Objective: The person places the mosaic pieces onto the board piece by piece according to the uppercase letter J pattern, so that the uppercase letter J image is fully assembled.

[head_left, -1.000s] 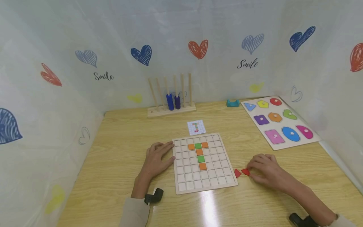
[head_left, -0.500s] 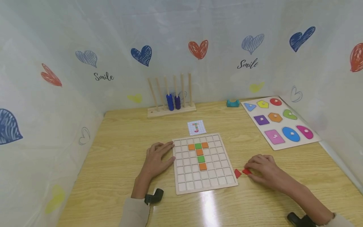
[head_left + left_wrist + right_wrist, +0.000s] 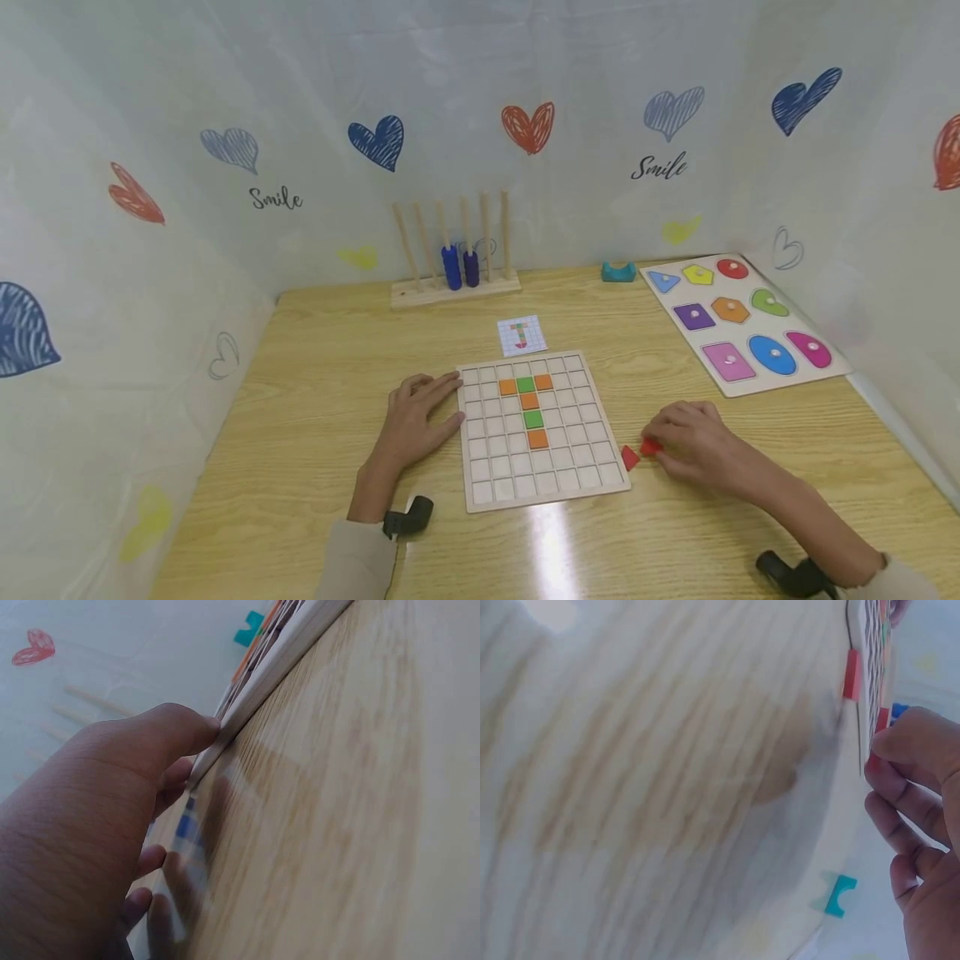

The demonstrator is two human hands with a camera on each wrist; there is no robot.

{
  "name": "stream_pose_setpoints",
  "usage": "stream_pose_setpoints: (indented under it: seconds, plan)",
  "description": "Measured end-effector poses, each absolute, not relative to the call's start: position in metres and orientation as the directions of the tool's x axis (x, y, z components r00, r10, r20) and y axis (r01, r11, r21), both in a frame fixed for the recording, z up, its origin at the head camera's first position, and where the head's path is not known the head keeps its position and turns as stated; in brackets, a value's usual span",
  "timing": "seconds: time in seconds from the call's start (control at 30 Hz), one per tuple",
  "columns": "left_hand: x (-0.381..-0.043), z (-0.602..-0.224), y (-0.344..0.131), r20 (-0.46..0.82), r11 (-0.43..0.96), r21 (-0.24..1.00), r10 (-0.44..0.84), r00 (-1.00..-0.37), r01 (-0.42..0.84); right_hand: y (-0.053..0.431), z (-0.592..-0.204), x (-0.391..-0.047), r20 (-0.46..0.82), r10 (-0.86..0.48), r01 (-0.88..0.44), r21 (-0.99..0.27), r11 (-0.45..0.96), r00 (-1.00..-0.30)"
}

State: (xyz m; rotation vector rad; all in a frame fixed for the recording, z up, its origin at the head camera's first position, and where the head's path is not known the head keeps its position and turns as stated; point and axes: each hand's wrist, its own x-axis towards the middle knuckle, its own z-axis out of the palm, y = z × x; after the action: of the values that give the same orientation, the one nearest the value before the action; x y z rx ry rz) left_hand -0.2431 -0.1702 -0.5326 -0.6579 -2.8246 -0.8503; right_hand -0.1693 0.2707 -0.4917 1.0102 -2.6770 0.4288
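Observation:
A white gridded board (image 3: 491, 447) lies mid-table, with orange and green square tiles (image 3: 532, 419) forming a T in its cells. My left hand (image 3: 415, 421) rests at the board's left edge; the left wrist view shows the thumb (image 3: 191, 729) against that edge. To the right of the board, my right hand (image 3: 693, 442) pinches a red quarter-round tile (image 3: 649, 447) between thumb and fingers, partly hidden by them. A second red tile (image 3: 630, 458) lies on the table by the board's right edge. Behind the board is a small picture card (image 3: 531, 332) with a J-like pattern.
At the back stands a wooden peg rack (image 3: 420, 296) with blue and purple rings on two pegs. A teal cradle-shaped piece (image 3: 618, 273) sits to its right. The knobbed shape puzzle (image 3: 716, 329) occupies the right rear. A plastic curtain printed with hearts encloses the table.
My right hand has moved slightly left and its fingers have closed on the red tile, which has turned and been raised a little. The left hand stays at the board's edge.

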Motion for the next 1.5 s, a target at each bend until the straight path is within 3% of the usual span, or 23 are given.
stream_pose_setpoints:
  seconds: [0.17, 0.67, 1.2, 1.5]
  plan:
    - [-0.244, -0.534, -0.17, 0.237, 0.745, 0.497, 0.376, -0.896, 0.444, 0.264, -0.487, -0.173, 0.356, -0.636, -0.719, -0.187, 0.669, -0.685]
    - [-0.246, -0.532, -0.169, 0.232, 0.756, 0.477, 0.382, -0.894, 0.447, 0.226, -0.472, -0.185, 0.303, -0.681, -0.745, -0.243, 0.621, -0.667]
    - [-0.244, -0.533, -0.171, 0.247, 0.745, 0.489, 0.38, -0.891, 0.454, 0.187, -0.474, -0.199, 0.294, -0.764, -0.816, -0.277, 0.507, -0.574]
    - [-0.244, -0.531, -0.172, 0.247, 0.745, 0.487, 0.383, -0.89, 0.456, 0.171, -0.476, -0.202, 0.264, -0.811, -0.851, -0.219, 0.478, -0.523]
